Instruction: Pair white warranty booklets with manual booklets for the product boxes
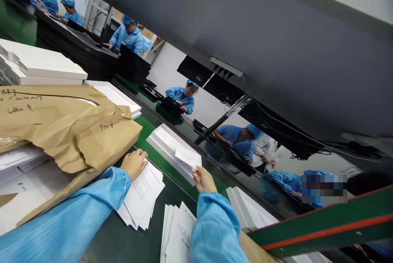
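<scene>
My right hand (203, 179) pinches a white printed leaflet (188, 156) by its near corner. The leaflet is held over an open white box (161, 142) on the green conveyor belt. My left hand (135, 164) rests at the top edge of a fanned stack of white leaflets (143, 197), its fingers bent loosely over the paper. A second stack of white booklets (179, 230) lies beside my right sleeve, which covers part of it.
A torn brown paper package (107, 138) with papers inside lies at left. White boxes (52, 64) are stacked behind it, and another white box (242, 209) sits on the belt to the right. A green rail (322, 222) crosses at lower right. Co-workers in blue (182, 97) work across the line.
</scene>
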Tool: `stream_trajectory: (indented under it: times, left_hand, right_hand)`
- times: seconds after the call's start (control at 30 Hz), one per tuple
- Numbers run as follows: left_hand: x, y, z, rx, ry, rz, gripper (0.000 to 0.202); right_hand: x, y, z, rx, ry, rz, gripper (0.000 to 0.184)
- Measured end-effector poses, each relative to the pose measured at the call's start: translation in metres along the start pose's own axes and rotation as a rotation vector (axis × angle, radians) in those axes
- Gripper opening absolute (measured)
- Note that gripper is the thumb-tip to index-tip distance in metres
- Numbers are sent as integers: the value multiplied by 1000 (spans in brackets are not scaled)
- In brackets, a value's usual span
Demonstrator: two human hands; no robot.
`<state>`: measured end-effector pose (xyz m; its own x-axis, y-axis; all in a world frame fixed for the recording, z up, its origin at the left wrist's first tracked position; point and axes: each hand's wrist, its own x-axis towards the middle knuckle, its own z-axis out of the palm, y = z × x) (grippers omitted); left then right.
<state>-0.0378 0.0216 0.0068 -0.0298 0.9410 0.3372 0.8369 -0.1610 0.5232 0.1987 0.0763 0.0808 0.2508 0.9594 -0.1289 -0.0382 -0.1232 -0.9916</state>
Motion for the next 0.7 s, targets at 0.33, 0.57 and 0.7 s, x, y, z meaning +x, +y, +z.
stream_trajectory:
  times: [0.33, 0.57, 0.7]
  left_hand:
    - [4, -17, 12, -164, -66, -111, 21]
    - [3, -17, 15, -150, -45, -113, 22]
    - [4, -17, 15, -126, -48, -105, 23]
  right_hand:
    - [33, 19, 4, 85, -7, -30, 17]
    - [13, 26, 7, -208, -107, -129, 19]
    - [-3, 29, 6, -403, -148, -219, 19]
